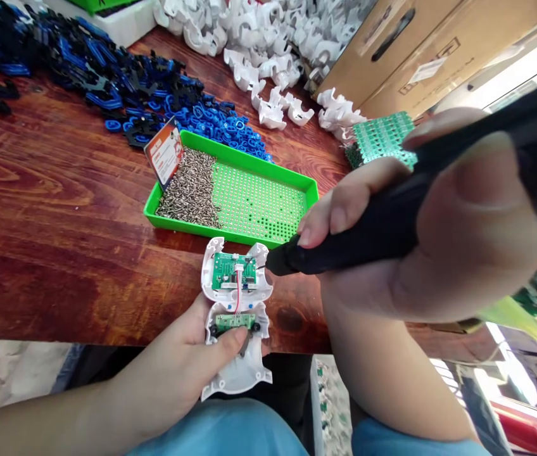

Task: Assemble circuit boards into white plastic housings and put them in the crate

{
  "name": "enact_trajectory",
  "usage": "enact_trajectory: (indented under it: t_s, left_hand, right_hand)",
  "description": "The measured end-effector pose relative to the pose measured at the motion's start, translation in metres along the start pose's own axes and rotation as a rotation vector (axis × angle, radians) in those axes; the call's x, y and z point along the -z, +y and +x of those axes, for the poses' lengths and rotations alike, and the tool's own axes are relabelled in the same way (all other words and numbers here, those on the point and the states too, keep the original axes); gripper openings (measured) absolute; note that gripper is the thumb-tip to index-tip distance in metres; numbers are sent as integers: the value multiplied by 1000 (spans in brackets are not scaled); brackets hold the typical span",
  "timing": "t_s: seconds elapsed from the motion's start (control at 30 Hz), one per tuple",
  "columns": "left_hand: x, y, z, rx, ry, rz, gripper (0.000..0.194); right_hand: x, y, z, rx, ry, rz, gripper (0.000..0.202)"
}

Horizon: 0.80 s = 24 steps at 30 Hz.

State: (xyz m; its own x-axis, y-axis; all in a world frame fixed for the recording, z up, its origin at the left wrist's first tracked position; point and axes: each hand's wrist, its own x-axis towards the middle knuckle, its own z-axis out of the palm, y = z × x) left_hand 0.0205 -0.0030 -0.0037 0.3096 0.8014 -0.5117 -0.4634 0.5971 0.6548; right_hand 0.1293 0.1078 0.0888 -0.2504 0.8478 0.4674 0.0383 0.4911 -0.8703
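Note:
My left hand grips the lower half of a white plastic housing, thumb pressed on it near a small circuit board. A red and white wire runs from there to the upper half, which holds a larger green circuit board. My right hand is wrapped round a black electric screwdriver. Its tip reaches the right side of the upper half; whether it touches a screw there I cannot tell. Just behind lies a green tray with a heap of small screws and a perforated plate.
Blue and black plastic parts are heaped at the back left, with blue rings beside them. White housing parts pile up at the back. A cardboard box and stacked green circuit boards stand at the right.

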Motion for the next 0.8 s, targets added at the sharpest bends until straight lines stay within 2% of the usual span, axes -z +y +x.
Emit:
enact_trajectory:
  t_s: [0.07,0.13,0.33,0.6,0.8]
  left_hand:
    - [0,0,-1,3,-8,-14,35]
    - [1,-1,-1,10,-17,-18,36]
    - [3,-2,-2,2,-28,-12,39]
    - [2,-7,0,-3,-51,-133,41]
    - [4,-11,-1,-12,-25,-163,40]
  right_hand:
    - [-2,5,2,43,107,153,37]
    - [-3,10,3,69,148,267,36]
    - [-3,15,2,52,138,296,35]
    - [-6,21,-1,50,74,383,33]
    - [-5,30,-8,69,23,385,16]
